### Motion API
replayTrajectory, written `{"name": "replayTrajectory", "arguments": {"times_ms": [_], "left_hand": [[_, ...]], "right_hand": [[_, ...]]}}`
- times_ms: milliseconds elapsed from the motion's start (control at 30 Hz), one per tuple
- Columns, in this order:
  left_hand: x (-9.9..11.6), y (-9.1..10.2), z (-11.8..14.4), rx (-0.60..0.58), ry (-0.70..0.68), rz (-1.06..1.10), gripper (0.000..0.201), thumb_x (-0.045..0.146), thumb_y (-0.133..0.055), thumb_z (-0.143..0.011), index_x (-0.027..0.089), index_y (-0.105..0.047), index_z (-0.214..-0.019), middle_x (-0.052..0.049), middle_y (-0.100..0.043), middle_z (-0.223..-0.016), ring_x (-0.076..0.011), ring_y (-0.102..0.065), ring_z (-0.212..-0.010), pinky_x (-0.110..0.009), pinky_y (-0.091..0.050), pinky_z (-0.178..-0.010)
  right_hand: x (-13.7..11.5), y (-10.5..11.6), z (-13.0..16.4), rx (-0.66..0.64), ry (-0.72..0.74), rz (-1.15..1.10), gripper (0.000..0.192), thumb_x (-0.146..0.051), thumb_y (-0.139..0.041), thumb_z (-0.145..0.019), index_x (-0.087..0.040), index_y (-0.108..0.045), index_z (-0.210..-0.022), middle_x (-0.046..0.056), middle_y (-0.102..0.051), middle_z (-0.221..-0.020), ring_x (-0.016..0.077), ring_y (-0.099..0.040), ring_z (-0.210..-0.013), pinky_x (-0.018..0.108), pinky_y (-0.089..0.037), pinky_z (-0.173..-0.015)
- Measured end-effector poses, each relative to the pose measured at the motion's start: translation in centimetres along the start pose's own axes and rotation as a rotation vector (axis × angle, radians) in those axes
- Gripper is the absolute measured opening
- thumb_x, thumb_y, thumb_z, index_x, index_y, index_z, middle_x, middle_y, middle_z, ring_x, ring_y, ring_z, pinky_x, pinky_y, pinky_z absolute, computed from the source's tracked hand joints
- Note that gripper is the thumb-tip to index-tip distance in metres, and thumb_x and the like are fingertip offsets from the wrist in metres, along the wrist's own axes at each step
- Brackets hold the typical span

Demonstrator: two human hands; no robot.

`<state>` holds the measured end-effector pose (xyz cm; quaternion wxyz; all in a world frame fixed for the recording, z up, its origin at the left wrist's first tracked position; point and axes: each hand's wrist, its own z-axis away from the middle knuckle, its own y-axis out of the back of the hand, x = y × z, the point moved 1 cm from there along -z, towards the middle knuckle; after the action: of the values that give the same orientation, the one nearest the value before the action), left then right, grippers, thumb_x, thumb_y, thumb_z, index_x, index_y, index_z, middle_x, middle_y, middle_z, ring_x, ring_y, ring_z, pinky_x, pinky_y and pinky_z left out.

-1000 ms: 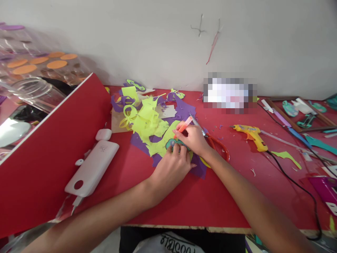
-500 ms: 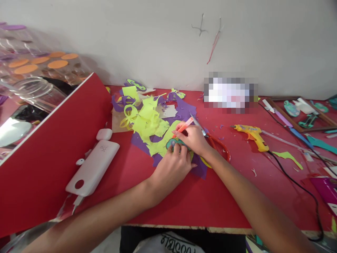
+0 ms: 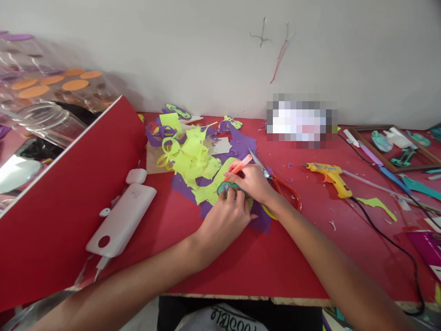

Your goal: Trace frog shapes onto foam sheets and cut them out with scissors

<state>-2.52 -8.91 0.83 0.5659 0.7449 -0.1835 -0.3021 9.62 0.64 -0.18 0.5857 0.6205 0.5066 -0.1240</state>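
A person's two bare hands are working close together near the middle of a red table [image 3: 275, 271]. The left hand [image 3: 225, 220] is pressing down with bent fingers on a teal cutout [image 3: 220, 189], its thumb spreading away to the right. The right hand [image 3: 254, 181] is pinching an orange pen [image 3: 244, 163] between thumb and fingers, the pen slanting with its lower end just beside the cutout's upper edge; the fingers are hiding the tip, so whether it is touching cannot be told. The cutout is lying on a lime green sheet [image 3: 220, 177], partly covered by the left fingers, and a purple sheet [image 3: 262, 224] is showing underneath. Crumpled lime scraps [image 3: 191, 154] are heaping up just beyond. Scissors [image 3: 296, 200] with red handles are lying beside the right wrist. A yellow glue gun [image 3: 329, 174] is resting farther right, and a white power bank [image 3: 126, 216] is lying well to the left.
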Motion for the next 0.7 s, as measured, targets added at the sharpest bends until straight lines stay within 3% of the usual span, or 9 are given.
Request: {"name": "replayTrajectory", "arguments": {"times_ms": [200,400,567,700], "left_hand": [[0.0,0.16,-0.05,-0.002,-0.01,0.001,0.039,0.044,-0.057,-0.098,0.006,-0.065,-0.104,-0.013,-0.061,-0.088,-0.0298,-0.064,-0.088,-0.04,-0.051,-0.075],[-0.04,0.02,0.04,-0.01,0.003,0.015,0.038,0.044,-0.057,-0.098,0.007,-0.065,-0.104,-0.013,-0.061,-0.091,-0.0297,-0.063,-0.089,-0.041,-0.051,-0.075],[-0.03,0.09,0.01,-0.012,0.003,0.021,0.038,0.044,-0.058,-0.098,0.007,-0.065,-0.104,-0.012,-0.06,-0.09,-0.0306,-0.064,-0.09,-0.041,-0.052,-0.075],[0.01,0.0,0.0,-0.012,0.005,0.022,0.038,0.043,-0.058,-0.098,0.007,-0.064,-0.108,-0.013,-0.061,-0.092,-0.0302,-0.064,-0.091,-0.042,-0.051,-0.077]], "right_hand": [[0.23,0.06,0.1,0.099,0.003,0.063,0.031,-0.049,-0.058,-0.098,-0.021,-0.063,-0.085,-0.001,-0.067,-0.066,0.0159,-0.06,-0.059,0.027,-0.042,-0.064],[-0.17,0.07,-0.03,0.012,-0.002,0.018,0.034,-0.052,-0.058,-0.098,-0.022,-0.064,-0.083,0.0,-0.071,-0.072,0.0155,-0.061,-0.061,0.027,-0.043,-0.064],[-0.02,0.14,0.03,0.097,-0.013,0.055,0.034,-0.052,-0.059,-0.097,-0.021,-0.063,-0.084,0.0,-0.069,-0.069,0.0157,-0.059,-0.059,0.027,-0.042,-0.063],[-0.08,0.04,0.01,0.007,-0.018,0.02,0.035,-0.052,-0.058,-0.098,-0.021,-0.063,-0.083,0.0,-0.07,-0.07,0.0146,-0.058,-0.058,0.027,-0.042,-0.063]]}}
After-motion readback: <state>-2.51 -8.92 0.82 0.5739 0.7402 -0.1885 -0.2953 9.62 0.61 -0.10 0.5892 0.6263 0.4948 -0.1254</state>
